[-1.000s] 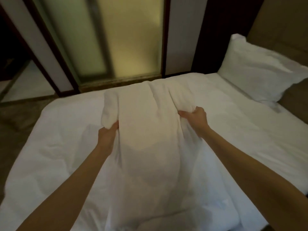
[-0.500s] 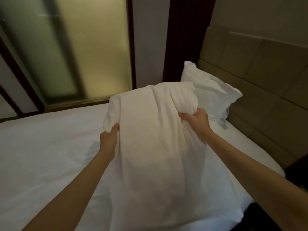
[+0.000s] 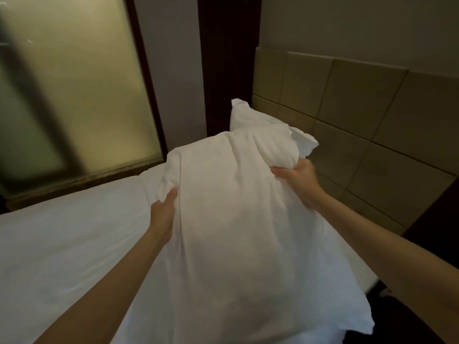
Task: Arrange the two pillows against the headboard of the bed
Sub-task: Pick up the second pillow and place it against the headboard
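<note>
A large white pillow hangs in the air above the bed, held near its upper end by both hands. My left hand grips its left edge and my right hand pinches its right edge. Behind it a second white pillow leans against the tan padded headboard at the far corner; most of it is hidden by the held pillow.
A frosted glass panel in a dark frame runs along the far side of the bed. A dark wooden post stands by the headboard's left end. Dark furniture sits at the right, beside the bed.
The pillow has been lifted off the bed and carried right toward the headboard. My view has swung right, so the headboard now fills the right side.
</note>
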Motion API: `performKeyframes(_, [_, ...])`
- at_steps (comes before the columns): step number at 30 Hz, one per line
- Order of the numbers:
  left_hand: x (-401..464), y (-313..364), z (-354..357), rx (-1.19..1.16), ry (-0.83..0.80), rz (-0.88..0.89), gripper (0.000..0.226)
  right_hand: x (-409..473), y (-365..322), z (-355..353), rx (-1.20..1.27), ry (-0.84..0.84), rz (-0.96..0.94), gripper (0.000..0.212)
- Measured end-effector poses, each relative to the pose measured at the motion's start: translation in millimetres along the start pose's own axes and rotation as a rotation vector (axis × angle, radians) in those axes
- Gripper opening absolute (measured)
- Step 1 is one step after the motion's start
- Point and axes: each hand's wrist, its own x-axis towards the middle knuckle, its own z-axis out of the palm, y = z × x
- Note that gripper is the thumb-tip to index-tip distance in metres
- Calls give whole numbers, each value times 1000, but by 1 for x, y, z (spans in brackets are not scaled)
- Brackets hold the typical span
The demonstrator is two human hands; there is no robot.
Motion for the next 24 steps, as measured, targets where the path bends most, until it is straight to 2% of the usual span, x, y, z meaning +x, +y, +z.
performKeyframes(2, [3, -3, 26, 3, -27, -24, 69, 14, 4, -20, -14, 17, -1, 22])
performKeyframes(5, [5, -5, 71, 7, -51, -36, 70, 40, 13, -54, -47, 44, -4, 33])
performKeyframes(9, [4, -14, 132, 4, -93, -71, 69, 75, 35, -103, -82, 57, -3, 27])
performKeyframes(17, [-10, -66, 275, 8, -34, -188, 70, 157, 82, -208, -161, -59, -45, 14])
performKeyframes(20, [-17, -79, 319, 25, -15, -250, 75, 180, 90, -235, -259, -88, -123, 17])
performKeyframes(24, [-19, -78, 381, 6, -53, -234, 55, 217, 94, -271, -466, -84, -265, 26])
